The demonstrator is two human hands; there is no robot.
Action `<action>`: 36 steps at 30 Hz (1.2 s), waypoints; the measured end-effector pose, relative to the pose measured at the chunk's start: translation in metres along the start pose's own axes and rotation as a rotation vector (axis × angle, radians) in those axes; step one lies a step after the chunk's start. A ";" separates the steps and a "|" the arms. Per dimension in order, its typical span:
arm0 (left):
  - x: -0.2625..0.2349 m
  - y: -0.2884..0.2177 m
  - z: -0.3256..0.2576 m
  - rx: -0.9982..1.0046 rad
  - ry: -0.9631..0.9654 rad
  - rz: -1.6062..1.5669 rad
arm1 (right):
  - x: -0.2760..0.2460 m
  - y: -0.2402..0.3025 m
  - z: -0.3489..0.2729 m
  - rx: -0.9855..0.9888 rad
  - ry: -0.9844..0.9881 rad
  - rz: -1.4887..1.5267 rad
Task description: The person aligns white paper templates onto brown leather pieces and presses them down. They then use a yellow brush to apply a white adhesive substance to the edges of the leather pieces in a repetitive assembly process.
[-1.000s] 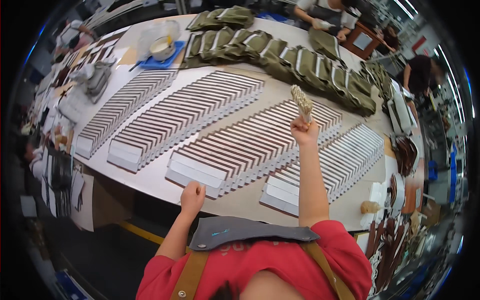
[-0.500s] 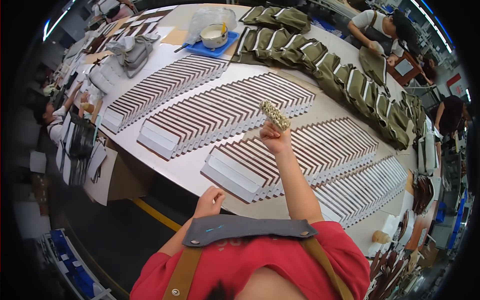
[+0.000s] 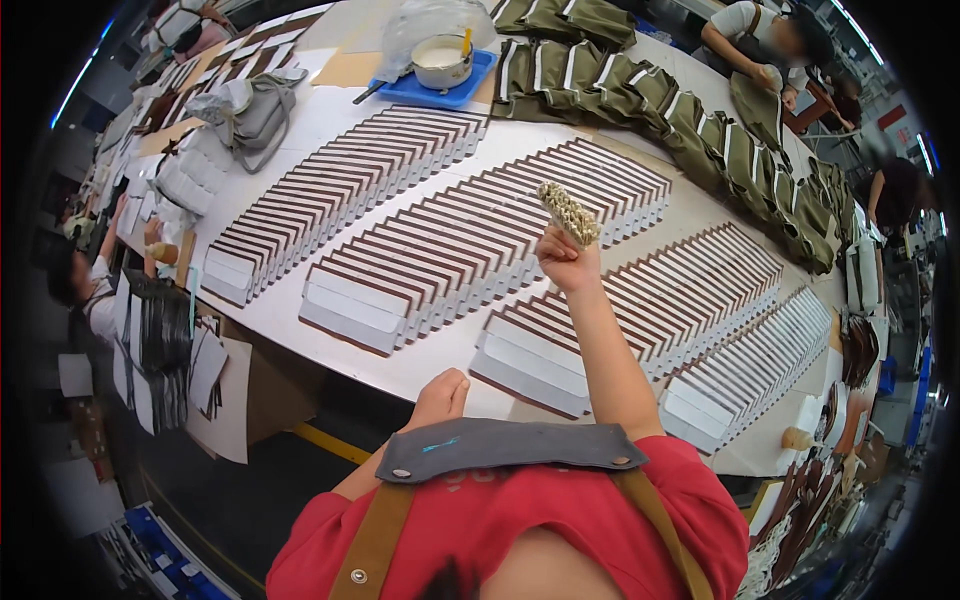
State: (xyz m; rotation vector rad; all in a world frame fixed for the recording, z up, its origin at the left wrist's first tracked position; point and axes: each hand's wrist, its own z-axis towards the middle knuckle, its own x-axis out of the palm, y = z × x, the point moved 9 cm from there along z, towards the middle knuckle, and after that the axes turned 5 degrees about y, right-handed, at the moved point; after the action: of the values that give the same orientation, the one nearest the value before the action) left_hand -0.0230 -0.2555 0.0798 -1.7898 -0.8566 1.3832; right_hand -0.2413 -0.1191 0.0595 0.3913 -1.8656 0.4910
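Note:
Raised over the table, my right hand (image 3: 567, 258) is closed round a thick brush or roller (image 3: 570, 215) with a bumpy, cream-and-olive head. Beneath and around it lie fanned rows of overlapping pale panels with dark brown edges: a far-left row (image 3: 335, 195), a middle row (image 3: 480, 235), a near row (image 3: 640, 310) and a right-hand row (image 3: 750, 365). My left hand (image 3: 440, 395) is at the table's near edge, left of the near row, fingers curled together with nothing visible in them. The brush is apart from the panels.
A white pot (image 3: 441, 68) with a yellow-handled tool stands on a blue tray (image 3: 465, 95) at the back. Olive fabric pieces (image 3: 680, 125) line the far right side. A grey bag (image 3: 255, 115) lies at the left. Co-workers sit left and far right.
The view has shifted, so the rows sit differently in the picture. My right hand still holds the brush up over the panels. My left hand stays by the near table edge.

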 end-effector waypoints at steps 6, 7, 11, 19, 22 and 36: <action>-0.132 0.086 0.022 0.032 -0.079 0.100 | -0.042 -0.058 0.062 -0.155 -0.220 -0.072; -0.157 0.100 0.024 -0.008 -0.093 0.106 | -0.048 -0.067 0.078 -0.129 -0.132 -0.056; -0.233 0.129 0.029 0.002 -0.216 0.058 | -0.017 -0.130 0.120 -0.095 -0.131 -0.117; -0.320 0.026 0.104 0.476 -0.371 -0.110 | 0.009 -0.183 0.157 -0.072 -0.201 -0.171; -0.313 0.033 0.133 0.454 -0.300 -0.201 | 0.006 -0.186 0.162 -0.079 -0.214 -0.199; -0.292 0.104 0.224 -0.041 -0.148 -1.443 | 0.098 -0.278 0.225 -0.341 0.247 -1.638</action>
State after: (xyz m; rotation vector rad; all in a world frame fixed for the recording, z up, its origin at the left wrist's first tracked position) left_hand -0.2941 -0.5246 0.1001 -0.6300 -1.7250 0.4843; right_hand -0.3181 -0.4758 0.1248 1.3189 -0.8573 -0.8351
